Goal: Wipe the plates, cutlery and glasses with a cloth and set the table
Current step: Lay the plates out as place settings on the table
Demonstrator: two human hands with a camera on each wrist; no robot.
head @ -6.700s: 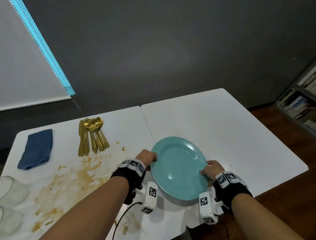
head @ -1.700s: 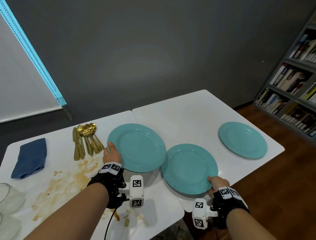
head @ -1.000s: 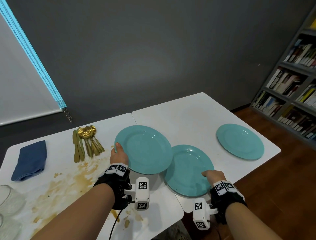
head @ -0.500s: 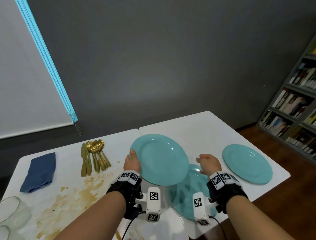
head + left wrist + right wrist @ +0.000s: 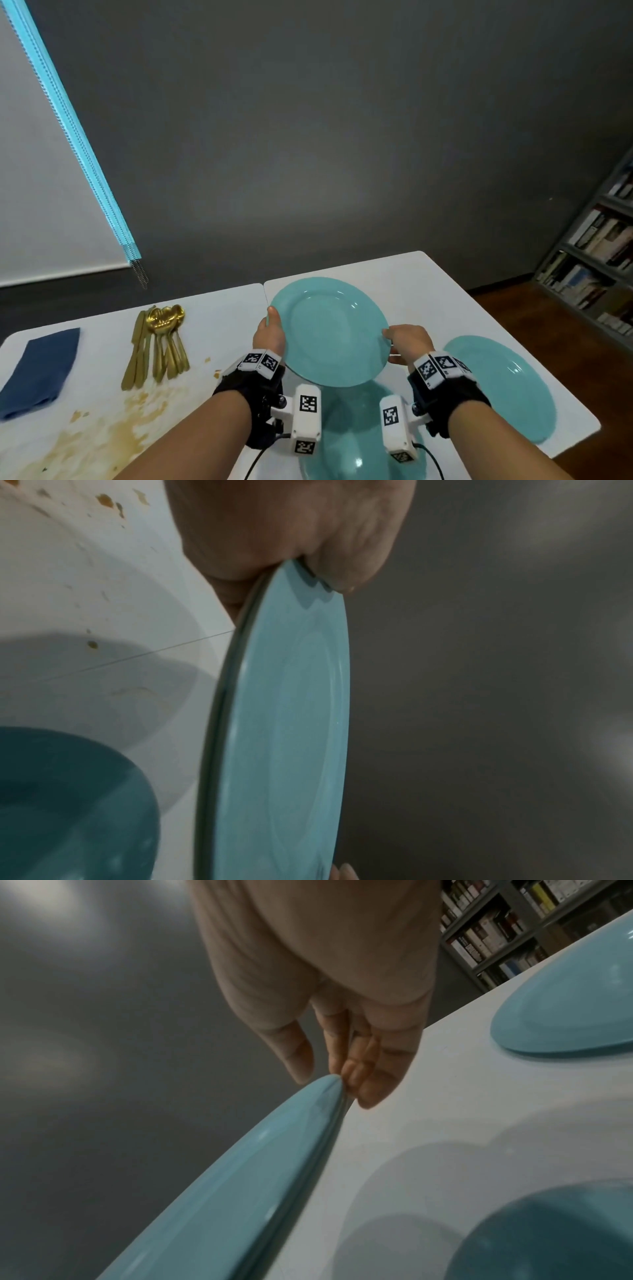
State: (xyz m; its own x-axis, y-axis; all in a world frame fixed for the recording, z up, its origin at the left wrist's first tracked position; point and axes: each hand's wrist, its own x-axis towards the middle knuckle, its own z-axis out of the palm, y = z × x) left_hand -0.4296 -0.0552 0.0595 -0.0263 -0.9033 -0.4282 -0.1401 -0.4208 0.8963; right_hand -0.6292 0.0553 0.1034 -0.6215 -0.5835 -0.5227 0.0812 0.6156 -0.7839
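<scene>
Both hands hold one teal plate (image 5: 330,330) (image 5: 284,723) (image 5: 240,1191) in the air above the white table (image 5: 428,284). My left hand (image 5: 270,334) (image 5: 294,542) grips its left rim, thumb on top. My right hand (image 5: 406,342) (image 5: 329,1015) pinches its right rim. A second teal plate (image 5: 359,442) lies on the table under my wrists. A third teal plate (image 5: 503,387) lies near the right edge. Gold cutlery (image 5: 159,342) is bunched at the left. A folded blue cloth (image 5: 39,370) lies at the far left.
Brown spill stains (image 5: 113,421) cover the near left part of the table. A bookshelf (image 5: 596,253) stands at the right over a wooden floor. A grey wall runs behind the table, with a white blind (image 5: 44,192) at the left.
My left hand has lifted the plate up and to the right, over the near plate. My right hand has let go of the near plate and taken hold of the lifted plate's right rim.
</scene>
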